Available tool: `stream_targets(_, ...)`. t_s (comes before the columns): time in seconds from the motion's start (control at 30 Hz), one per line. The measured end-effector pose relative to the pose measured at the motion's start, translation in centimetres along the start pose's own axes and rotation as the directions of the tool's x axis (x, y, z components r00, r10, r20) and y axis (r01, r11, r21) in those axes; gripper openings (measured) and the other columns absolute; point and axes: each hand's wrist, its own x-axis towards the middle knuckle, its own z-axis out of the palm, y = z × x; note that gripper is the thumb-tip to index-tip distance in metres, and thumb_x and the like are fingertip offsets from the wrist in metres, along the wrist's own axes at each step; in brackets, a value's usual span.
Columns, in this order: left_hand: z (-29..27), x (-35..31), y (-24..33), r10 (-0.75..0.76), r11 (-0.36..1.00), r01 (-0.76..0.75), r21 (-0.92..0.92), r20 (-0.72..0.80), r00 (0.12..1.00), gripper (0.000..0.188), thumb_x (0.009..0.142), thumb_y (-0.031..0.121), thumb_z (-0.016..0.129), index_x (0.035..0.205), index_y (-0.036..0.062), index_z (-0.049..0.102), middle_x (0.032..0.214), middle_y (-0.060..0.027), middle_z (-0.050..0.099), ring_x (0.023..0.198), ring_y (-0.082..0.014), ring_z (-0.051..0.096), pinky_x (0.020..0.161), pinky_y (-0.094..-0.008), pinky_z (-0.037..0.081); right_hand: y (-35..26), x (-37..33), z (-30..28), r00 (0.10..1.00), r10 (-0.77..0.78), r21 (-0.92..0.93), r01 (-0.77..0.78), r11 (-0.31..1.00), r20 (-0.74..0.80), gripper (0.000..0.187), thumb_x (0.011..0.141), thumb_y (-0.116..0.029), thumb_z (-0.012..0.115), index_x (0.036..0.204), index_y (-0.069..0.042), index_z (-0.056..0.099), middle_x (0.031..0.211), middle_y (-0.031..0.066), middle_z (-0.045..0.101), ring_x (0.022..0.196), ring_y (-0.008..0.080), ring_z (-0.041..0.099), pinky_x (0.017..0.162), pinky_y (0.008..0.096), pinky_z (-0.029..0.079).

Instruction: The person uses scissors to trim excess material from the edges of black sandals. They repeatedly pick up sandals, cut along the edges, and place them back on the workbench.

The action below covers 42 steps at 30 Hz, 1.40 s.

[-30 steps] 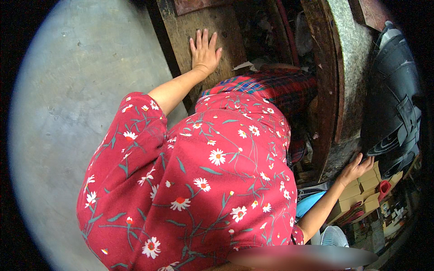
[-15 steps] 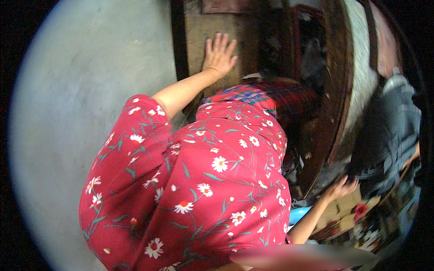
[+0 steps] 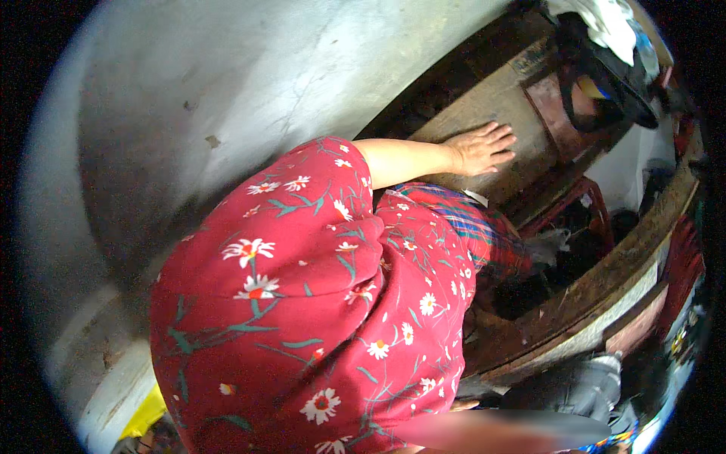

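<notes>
My left hand lies flat with fingers stretched out on a worn wooden board, holding nothing. My left arm reaches across from a red sleeve with a daisy print. Beneath that arm, plaid cloth in red and blue shows below the red floral garment I wear. Only a sliver of skin, seemingly my right hand, shows beside the garment's lower right edge. Its fingers are hidden, and whatever it touches cannot be made out.
A grey, stained wall rises at the left. At the right runs a curved-looking wooden rail, with a dark recess behind it. A black bag and white cloth hang at the upper right. Dark cloth lies below the rail.
The view has swung, so the wooden furniture now slants to the upper right. My left hand stays flat on the board. My right hand, earlier visible with spread fingers, is now mostly hidden.
</notes>
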Motion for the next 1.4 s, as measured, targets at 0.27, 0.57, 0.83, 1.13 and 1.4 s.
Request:
stream_targets(0.27, -1.5, 1.6, 3.7, -0.187, 0.980, 0.184, 0.073, 0.036, 0.982, 0.069, 0.095, 0.051, 0.056, 0.149, 0.0113, 0.042, 0.162, -0.0169, 0.026, 0.152, -0.0385, 0.015, 0.119, -0.0654, 0.012, -11.1, 23.5, 6.0, 0.750, -0.612, 0.021, 0.636, 0.771, -0.251, 0.067, 0.105, -0.045, 0.044, 0.149, 0.005, 0.035, 0.152, 0.0269, 0.036, 0.139, 0.0377, 0.036, 0.117, 0.0500, 0.025)
stream_targets(0.57, -3.4, 1.4, 3.5, -0.009, 1.000, 0.010, 0.028, -0.028, 1.000, 0.063, 0.092, 0.051, 0.059, 0.145, 0.0184, 0.049, 0.160, -0.0062, 0.032, 0.152, -0.0354, 0.015, 0.118, -0.0682, 0.013, -24.1, 35.8, 12.7, 0.714, -0.682, 0.074, 0.698, 0.713, -0.161, 0.068, 0.105, -0.045, 0.044, 0.150, 0.005, 0.033, 0.153, 0.0264, 0.035, 0.140, 0.0379, 0.035, 0.118, 0.0500, 0.025)
stream_targets(0.83, -4.1, 1.5, 3.1, 0.067, 0.994, -0.070, -0.089, -0.035, 0.997, 0.073, 0.087, 0.049, 0.065, 0.147, 0.0126, 0.046, 0.161, -0.0054, 0.031, 0.154, -0.0286, 0.015, 0.120, -0.0647, 0.011, -5.0, 21.2, 9.2, 0.839, -0.520, 0.013, 0.528, 0.849, -0.159, 0.069, 0.105, -0.046, 0.044, 0.151, 0.004, 0.032, 0.153, 0.0261, 0.035, 0.140, 0.0381, 0.034, 0.118, 0.0500, 0.025)
stream_targets(1.13, -12.0, 10.1, 6.2, -0.250, 0.738, -0.233, -0.633, -0.578, 0.777, 0.011, 0.088, 0.012, 0.068, 0.099, 0.0089, 0.067, 0.096, -0.0077, 0.068, 0.088, -0.0301, 0.066, 0.077, -0.0401, 0.053, 8.0, -9.0, 0.9, 0.959, 0.175, -0.077, -0.196, 0.978, -0.224, 0.069, 0.105, -0.046, 0.044, 0.152, 0.004, 0.030, 0.154, 0.0256, 0.033, 0.141, 0.0383, 0.033, 0.118, 0.0500, 0.025)
stream_targets(1.4, -27.1, 12.6, 20.3, 0.161, 0.363, -0.928, -0.081, -0.976, 0.148, 0.010, 0.085, 0.029, 0.061, 0.087, 0.0190, 0.062, 0.093, 0.0008, 0.061, 0.086, -0.0190, 0.063, 0.070, -0.0309, 0.052, 6.7, -8.7, -1.4, 0.953, 0.005, -0.062, -0.025, 0.998, -0.302, 0.071, 0.101, -0.050, 0.050, 0.148, 0.003, 0.040, 0.151, 0.0252, 0.040, 0.140, 0.0381, 0.036, 0.118, 0.0516, 0.024)
